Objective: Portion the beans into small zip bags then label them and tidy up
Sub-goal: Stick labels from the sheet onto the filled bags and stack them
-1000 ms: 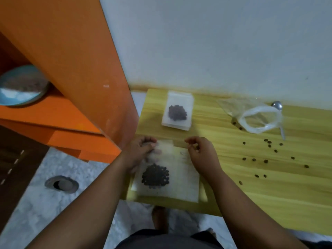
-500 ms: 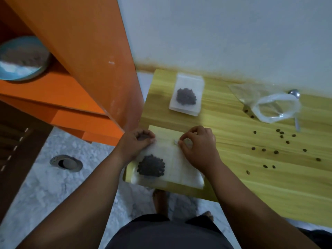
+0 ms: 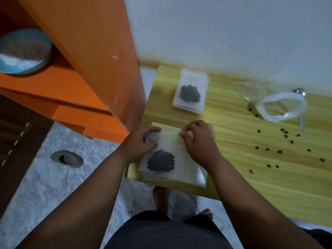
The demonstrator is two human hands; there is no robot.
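Observation:
A small frosted zip bag (image 3: pixel 181 164) with a dark clump of beans (image 3: pixel 161 160) lies at the near left corner of the yellow wooden table (image 3: pixel 251 177). My left hand (image 3: pixel 142 144) pinches the bag's top left corner. My right hand (image 3: pixel 199 141) pinches the top edge further right, fingers curled on the seal. A second filled zip bag (image 3: pixel 191 90) lies flat at the far left of the table. Several loose beans (image 3: pixel 285 141) are scattered to the right.
A crumpled clear plastic bag (image 3: pixel 280 106) and a metal spoon (image 3: pixel 301 97) sit at the back right by the wall. An orange shelf unit (image 3: pixel 86 56) with a blue bowl (image 3: pixel 23 51) stands close on the left. A sandal (image 3: pixel 67 159) lies on the floor.
Both hands have stayed on the near bag's top edge; my right hand has slid a little leftward along it. The view has shifted, so the table sits lower and to the right.

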